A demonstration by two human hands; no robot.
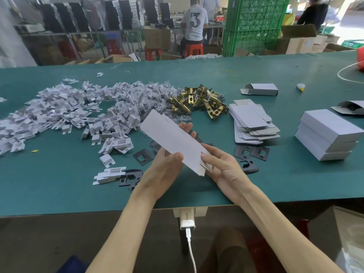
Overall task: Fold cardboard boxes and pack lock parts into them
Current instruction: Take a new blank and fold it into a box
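A flat white cardboard box blank [173,138] is held tilted above the green table, both hands on it. My left hand [165,166] grips its lower left side, thumb on top and fingers behind. My right hand [222,166] pinches its lower right corner. A stack of flat blanks [250,121] lies to the right. Brass latch bolts [199,101] are heaped behind the blank. Black strike plates [252,152] lie under and around my hands. A wide heap of white folded inserts [69,113] covers the left of the table.
Closed white boxes [327,134] are stacked at the right, and one folded box [260,89] lies further back. A white cable [346,73] runs at the far right. The table's front edge [59,212] is near me, with a charger [187,221] hanging from it. People work at the back.
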